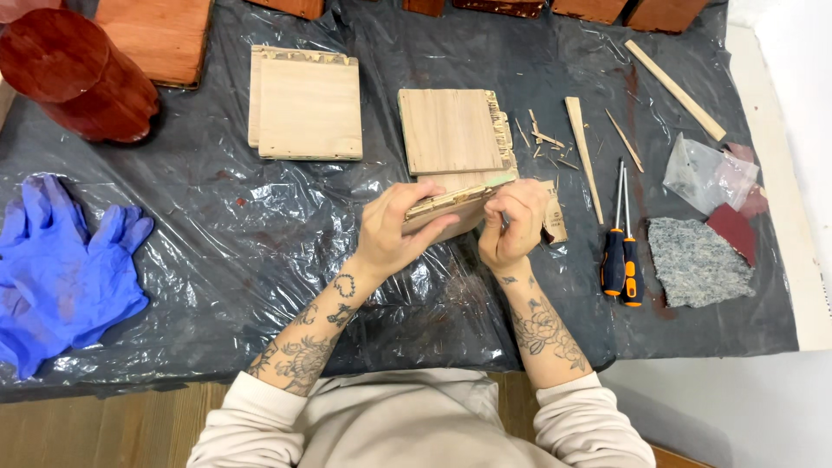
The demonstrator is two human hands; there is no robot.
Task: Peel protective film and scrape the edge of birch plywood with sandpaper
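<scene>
Holding a thin wood panel (pixel 446 212) on edge, my left hand (pixel 392 232) pinches its end while my right hand (pixel 513 224) grips the other. It looks light, stiff, with fragile notched edges, so I'd hold the flat faces.

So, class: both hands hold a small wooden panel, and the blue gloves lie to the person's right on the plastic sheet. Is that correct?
Not quite. The head view shows the blue gloves on the person's left. The left hand and right hand do hold the wooden panel over the plastic sheet.
</scene>
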